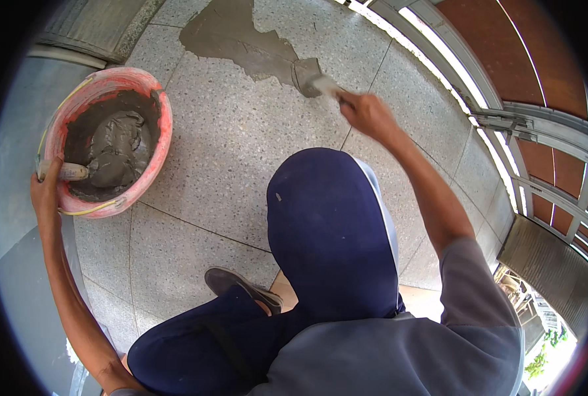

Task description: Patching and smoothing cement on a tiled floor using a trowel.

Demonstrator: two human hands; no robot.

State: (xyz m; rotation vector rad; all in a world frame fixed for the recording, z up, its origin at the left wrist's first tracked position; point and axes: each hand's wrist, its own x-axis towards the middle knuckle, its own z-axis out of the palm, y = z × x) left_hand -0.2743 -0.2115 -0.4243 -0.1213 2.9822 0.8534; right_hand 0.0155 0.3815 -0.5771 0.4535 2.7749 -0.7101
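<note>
My right hand (370,115) is closed round the handle of a broad putty knife (306,76), its arm stretched forward. The blade, coated in grey, lies at the edge of a patch of wet cement (241,43) spread over the speckled floor. At the left, my left hand (47,191) is closed at the rim of a red bucket (163,125), gripping a wooden-handled tool (75,172). That tool's handle points into the bucket, and its working end cannot be made out. Thick grey cement (116,142) sits inside the bucket.
Speckled floor tiles (208,152) with dark joints surround the cement patch. A metal-framed gate with brown panels (505,53) runs along the right. Next to the bucket stands a grey-blue surface (17,152) on the left. My bent knee (333,224) and shoe (231,282) are close below.
</note>
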